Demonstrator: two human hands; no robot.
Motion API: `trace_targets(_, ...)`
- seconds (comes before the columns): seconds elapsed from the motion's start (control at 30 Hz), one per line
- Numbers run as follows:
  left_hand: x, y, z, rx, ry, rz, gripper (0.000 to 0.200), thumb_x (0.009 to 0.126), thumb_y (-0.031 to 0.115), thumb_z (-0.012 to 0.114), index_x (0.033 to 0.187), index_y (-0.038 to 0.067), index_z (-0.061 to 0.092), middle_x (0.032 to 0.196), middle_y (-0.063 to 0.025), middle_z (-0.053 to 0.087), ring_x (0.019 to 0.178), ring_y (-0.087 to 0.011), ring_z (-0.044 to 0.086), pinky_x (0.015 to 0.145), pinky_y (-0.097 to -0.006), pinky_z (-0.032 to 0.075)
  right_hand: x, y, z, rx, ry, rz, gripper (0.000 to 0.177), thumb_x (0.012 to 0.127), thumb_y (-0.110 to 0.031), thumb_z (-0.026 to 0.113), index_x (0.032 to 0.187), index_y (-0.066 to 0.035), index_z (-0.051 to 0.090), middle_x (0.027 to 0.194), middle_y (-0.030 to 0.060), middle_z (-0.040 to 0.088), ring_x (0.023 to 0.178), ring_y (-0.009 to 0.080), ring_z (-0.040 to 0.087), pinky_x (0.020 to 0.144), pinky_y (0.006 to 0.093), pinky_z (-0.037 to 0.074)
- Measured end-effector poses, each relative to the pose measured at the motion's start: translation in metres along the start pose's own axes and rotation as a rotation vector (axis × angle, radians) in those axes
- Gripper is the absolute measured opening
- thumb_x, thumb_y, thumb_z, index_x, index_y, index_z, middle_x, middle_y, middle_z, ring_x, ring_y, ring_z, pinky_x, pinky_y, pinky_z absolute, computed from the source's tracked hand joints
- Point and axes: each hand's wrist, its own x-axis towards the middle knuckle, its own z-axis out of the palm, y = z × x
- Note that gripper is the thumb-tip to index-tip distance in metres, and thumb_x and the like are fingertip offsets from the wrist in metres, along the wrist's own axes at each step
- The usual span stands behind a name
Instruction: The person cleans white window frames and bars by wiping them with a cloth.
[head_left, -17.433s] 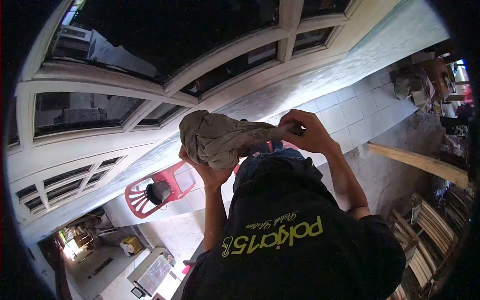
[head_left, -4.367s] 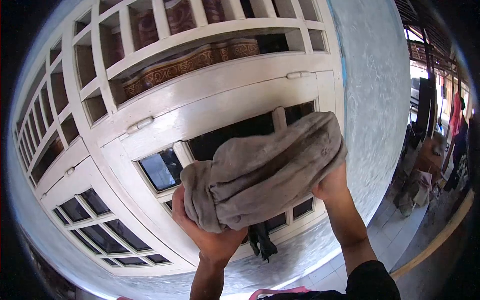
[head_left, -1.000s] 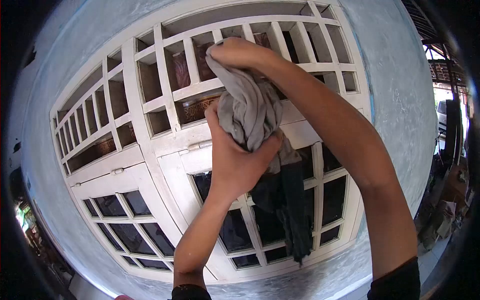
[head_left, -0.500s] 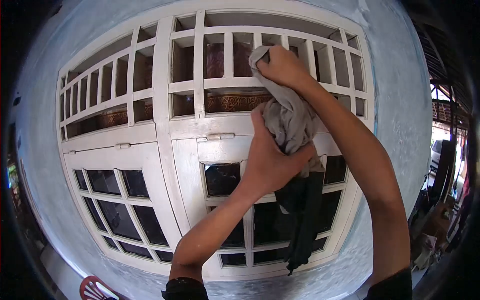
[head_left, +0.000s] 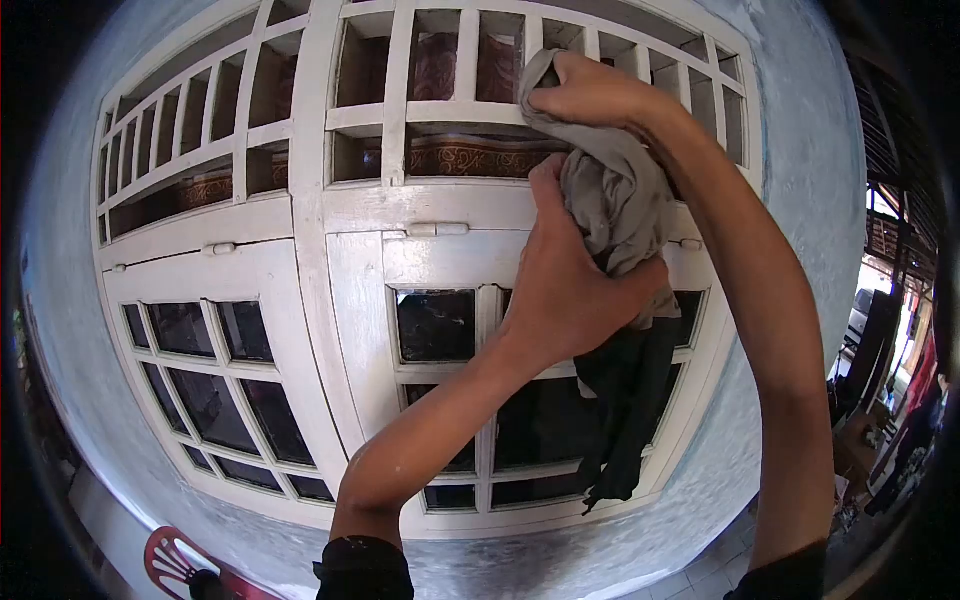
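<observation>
A bunched grey cloth (head_left: pixel 615 190) hangs in front of the white window frame (head_left: pixel 355 300), with a black cloth part (head_left: pixel 630 400) dangling below it. My left hand (head_left: pixel 580 280) is wrapped round the lower part of the grey bundle, thumb and fingers on either side. Higher up, my right hand (head_left: pixel 590 92) grips the top end of the grey cloth against the slatted upper vent (head_left: pixel 465 60); its fingertips are partly hidden by the cloth.
Blue-grey wall (head_left: pixel 800 170) surrounds the window. Patterned brown fabric (head_left: pixel 470 158) shows behind the slats. A red plastic chair (head_left: pixel 165 560) stands at the lower left. Cluttered items (head_left: pixel 870 430) lie at the right under a roof.
The window appears lower-left to higher in view as the camera shifts. Both hands and the cloth sit slightly farther right; the right hand is a little higher in view, still gripping the cloth.
</observation>
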Motion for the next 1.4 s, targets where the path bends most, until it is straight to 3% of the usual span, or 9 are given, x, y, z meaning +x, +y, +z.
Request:
trace_targets(0.13, -0.007, -0.001, 0.002, -0.072, -0.05, -0.055, 0.085, 0.068, 0.013, 0.071, 0.129, -0.003, 0.014, 0.117, -0.0228, 0.047, 0.11, -0.0305, 0.051, 0.095, -0.0372, 0.039, 0.006, 0.031, 0.026, -0.088, 0.442, -0.147, 0.04, 0.069, -0.018, 0.063, 0.1, 0.007, 0.058, 0.095, 0.0239, 0.063, 0.09, 0.0316, 0.062, 0.081, 0.0357, 0.047)
trace_targets(0.4, -0.029, 0.0, 0.0, -0.051, -0.184, -0.174, 0.087, 0.072, 0.016, 0.074, 0.132, 0.001, 0.012, 0.124, -0.0192, 0.041, 0.115, -0.0254, 0.046, 0.099, -0.0367, 0.037, -0.031, 0.038, 0.036, 0.096, 0.73, -0.158, 0.031, 0.077, -0.016, 0.062, 0.1, 0.004, 0.059, 0.092, 0.0191, 0.066, 0.086, 0.0272, 0.064, 0.079, 0.0336, 0.047)
trace_targets(0.53, -0.037, 0.008, 0.005, 0.0, -0.18, -0.149, 0.089, 0.068, 0.011, 0.074, 0.131, -0.002, 0.012, 0.12, -0.0219, 0.046, 0.112, -0.0277, 0.049, 0.096, -0.0364, 0.039, -0.056, 0.048, 0.033, 0.17, 0.716, -0.112, 0.031, 0.079, -0.015, 0.059, 0.103, 0.004, 0.057, 0.095, 0.016, 0.064, 0.086, 0.0236, 0.062, 0.08, 0.0319, 0.045)
trace_targets(0.63, -0.043, 0.008, 0.012, 0.072, -0.226, -0.095, 0.091, 0.067, 0.01, 0.075, 0.132, -0.001, 0.012, 0.121, -0.0219, 0.045, 0.113, -0.0279, 0.049, 0.096, -0.0361, 0.039, -0.072, 0.049, 0.033, 0.349, 0.746, -0.093, 0.031, 0.076, -0.018, 0.053, 0.097, 0.004, 0.057, 0.089, 0.0247, 0.061, 0.085, 0.0372, 0.06, 0.081, 0.0425, 0.045)
trace_targets(0.67, -0.044, 0.01, 0.015, 0.096, -0.251, -0.089, 0.092, 0.067, 0.009, 0.075, 0.132, -0.001, 0.012, 0.121, -0.0217, 0.044, 0.113, -0.028, 0.049, 0.096, -0.0359, 0.039, -0.089, 0.042, 0.026, 0.408, 0.65, 0.023, 0.031, 0.077, -0.021, 0.051, 0.096, 0.003, 0.057, 0.087, 0.0229, 0.061, 0.082, 0.0346, 0.061, 0.078, 0.0427, 0.046)
trace_targets(0.8, -0.053, 0.018, 0.032, 0.224, -0.305, -0.088, 0.093, 0.064, 0.006, 0.076, 0.132, 0.001, 0.014, 0.123, -0.0186, 0.04, 0.115, -0.0258, 0.045, 0.097, -0.0349, 0.037, -0.09, 0.07, 0.038, 0.406, 0.762, -0.067, 0.033, 0.076, -0.025, 0.053, 0.09, 0.005, 0.056, 0.083, 0.0241, 0.061, 0.079, 0.0351, 0.061, 0.074, 0.0441, 0.047)
trace_targets(0.87, -0.054, 0.016, 0.038, 0.338, -0.33, -0.044, 0.093, 0.063, 0.006, 0.077, 0.131, 0.0, 0.015, 0.124, -0.0163, 0.033, 0.116, -0.0241, 0.041, 0.098, -0.0355, 0.034, -0.095, 0.071, 0.036, 0.487, 0.715, -0.018, 0.036, 0.076, -0.024, 0.056, 0.103, 0.001, 0.057, 0.097, 0.0225, 0.061, 0.092, 0.034, 0.06, 0.081, 0.0383, 0.045)
trace_targets(1.13, -0.048, 0.0, 0.051, 0.357, -0.165, -0.168, 0.087, 0.07, 0.013, 0.073, 0.132, -0.003, 0.014, 0.124, -0.0168, 0.031, 0.117, -0.0248, 0.035, 0.1, -0.0381, 0.026, -0.072, 0.071, 0.024, 0.491, 0.665, -0.011, 0.036, 0.072, -0.02, 0.053, 0.096, 0.008, 0.055, 0.095, 0.0295, 0.059, 0.092, 0.0415, 0.058, 0.082, 0.044, 0.045)
trace_targets(1.4, -0.014, 0.01, 0.041, 0.147, 0.088, -0.272, 0.069, 0.072, 0.015, 0.073, 0.126, -0.005, 0.034, 0.12, -0.0143, 0.044, 0.11, -0.0204, 0.042, 0.097, -0.0304, 0.029, -0.029, 0.038, 0.002, 0.545, 0.506, -0.072, 0.034, 0.071, -0.017, 0.051, 0.088, 0.01, 0.062, 0.094, 0.0282, 0.062, 0.092, 0.0381, 0.061, 0.08, 0.0406, 0.047)
